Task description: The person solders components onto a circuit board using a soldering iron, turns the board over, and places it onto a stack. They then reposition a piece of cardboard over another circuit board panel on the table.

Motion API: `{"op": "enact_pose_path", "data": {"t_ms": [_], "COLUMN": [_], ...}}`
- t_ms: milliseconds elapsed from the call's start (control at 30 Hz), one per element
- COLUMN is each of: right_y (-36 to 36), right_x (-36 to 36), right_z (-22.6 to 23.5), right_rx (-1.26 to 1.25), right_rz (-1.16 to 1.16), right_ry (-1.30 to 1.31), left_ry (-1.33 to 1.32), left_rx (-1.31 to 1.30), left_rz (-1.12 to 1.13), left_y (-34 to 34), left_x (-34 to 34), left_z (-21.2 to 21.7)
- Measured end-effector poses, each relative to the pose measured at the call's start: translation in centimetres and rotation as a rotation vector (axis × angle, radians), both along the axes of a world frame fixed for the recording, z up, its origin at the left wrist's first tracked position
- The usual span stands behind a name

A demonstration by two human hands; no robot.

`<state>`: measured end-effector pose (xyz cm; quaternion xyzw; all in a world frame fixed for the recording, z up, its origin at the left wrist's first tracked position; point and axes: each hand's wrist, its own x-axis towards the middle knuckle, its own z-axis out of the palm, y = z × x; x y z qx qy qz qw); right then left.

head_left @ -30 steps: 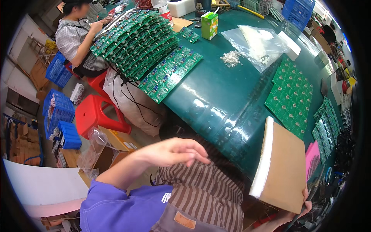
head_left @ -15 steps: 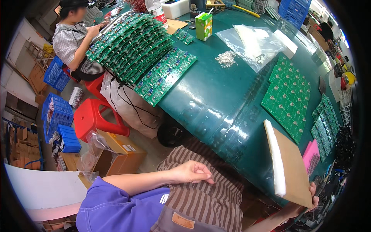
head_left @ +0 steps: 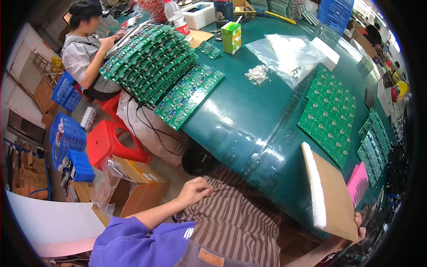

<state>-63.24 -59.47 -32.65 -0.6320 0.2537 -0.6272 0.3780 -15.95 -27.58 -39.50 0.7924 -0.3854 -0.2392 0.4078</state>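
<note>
My left hand (head_left: pixel 195 192) is raised over my lap, fingers curled together, with nothing visible in them. At the table's right front edge, my right hand (head_left: pixel 359 228) grips the lower corner of a brown cardboard panel (head_left: pixel 334 191) backed with thick white foam (head_left: pixel 313 187); the panel partly hides that hand. The panel stands tilted beside a pink foam sheet (head_left: pixel 357 183). Beyond it, large green circuit board panels (head_left: pixel 328 118) with rows of small parts lie on the green table.
A tall stack of populated circuit boards (head_left: pixel 147 62) stands at the table's left edge, with one board (head_left: pixel 189 95) beside it. White small parts (head_left: pixel 257 74), a plastic bag (head_left: pixel 287 55) and a drink carton (head_left: pixel 231 38) lie further back. A red stool (head_left: pixel 113 144) and a person (head_left: pixel 84 49) are left.
My left hand has drawn back to the left and slightly up, away from the middle of my lap. My right hand stays on the foam-backed cardboard. The view has shifted slightly.
</note>
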Motion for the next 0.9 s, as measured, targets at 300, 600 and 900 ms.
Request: {"op": "enact_pose_path", "data": {"t_ms": [300,600,900], "right_y": [4.1,3.8,0.5], "right_x": [8.7,11.7,18.4], "right_z": [2.9,7.0,18.0], "right_rx": [0.172,-0.099,-0.086], "right_rz": [-0.169,-0.142,-0.028], "right_ry": [-0.391,-0.040,-0.238], "left_ry": [0.123,0.485,0.177], "left_rx": [0.293,0.127,-0.491], "left_rz": [-0.118,-0.092,-0.550], "left_y": [2.4,-1.9,-14.7], "left_x": [1.7,5.4,1.7], "left_z": [0.3,11.1,27.5]}}
